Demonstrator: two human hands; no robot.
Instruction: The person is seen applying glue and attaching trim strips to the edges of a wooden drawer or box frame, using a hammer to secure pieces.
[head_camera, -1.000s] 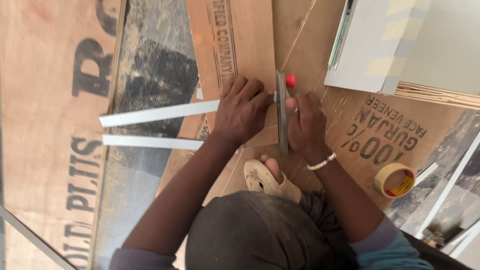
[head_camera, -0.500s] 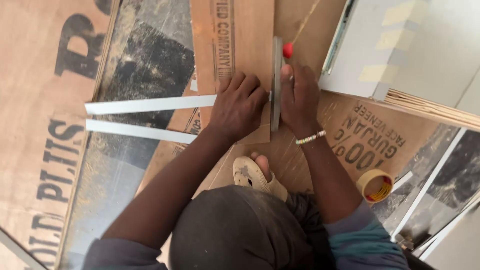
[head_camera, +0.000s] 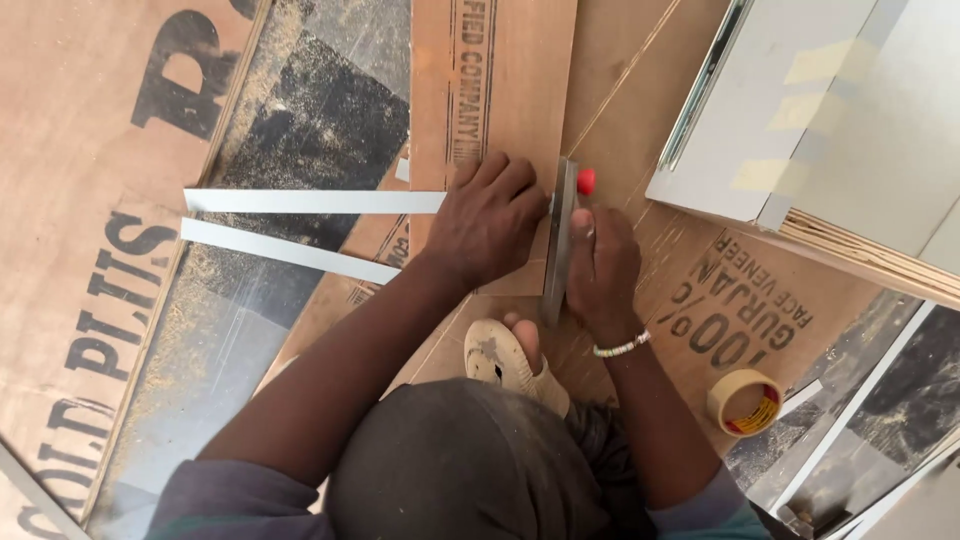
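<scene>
View: looking straight down over a crouching person's head at plywood sheets lying on the floor.
Left hand: the left hand lies palm down with fingers spread, pressing on a narrow plywood board and touching the edge of the metal straightedge.
Right hand: the right hand is closed around a red-tipped tool, probably a pencil or knife; its body is hidden in the fist.
Straightedge: lies along the board's right edge, between the two hands.
White strips: two white strips stretch left from under the left hand.
Foot: a sandalled foot sits just below the hands.
Tape: a tape roll lies well apart, lower right.
Panel: a pale grey panel fills the upper right.
</scene>
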